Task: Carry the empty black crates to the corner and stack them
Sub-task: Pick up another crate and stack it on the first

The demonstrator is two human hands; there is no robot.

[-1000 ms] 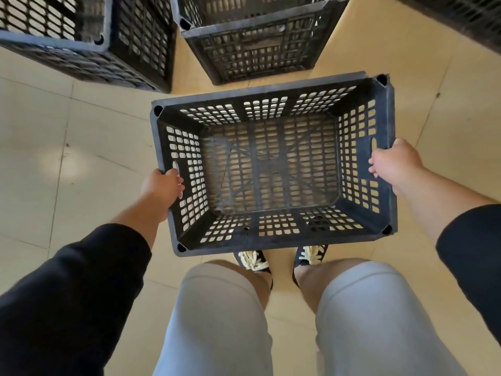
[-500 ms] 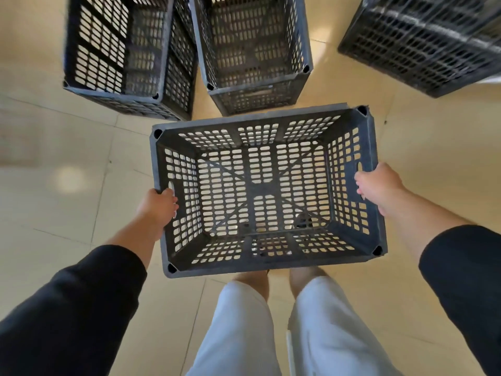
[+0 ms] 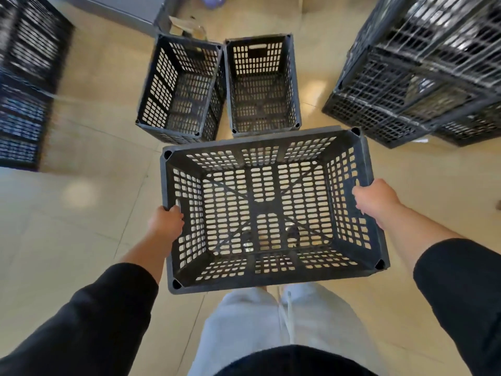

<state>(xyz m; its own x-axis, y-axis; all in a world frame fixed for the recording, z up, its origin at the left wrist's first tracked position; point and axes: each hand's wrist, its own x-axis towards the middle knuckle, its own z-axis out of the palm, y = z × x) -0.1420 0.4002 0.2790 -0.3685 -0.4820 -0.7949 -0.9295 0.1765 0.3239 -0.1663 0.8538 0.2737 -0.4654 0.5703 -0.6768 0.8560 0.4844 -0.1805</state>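
Floor crates [image 3: 262, 85] are sliding lower in frame than a second ago.
Left hand [image 3: 166, 222] and right hand [image 3: 375, 198] are each gripping closed on the carried crate's [image 3: 267, 285] side handles.

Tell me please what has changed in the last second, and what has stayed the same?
The view has lifted: the two open crates on the floor ahead now show whole, and crate stacks appear at the right and left. The shoes are now hidden beneath the carried crate. Unchanged: the left hand and right hand keep gripping its two short sides; nothing was let go.
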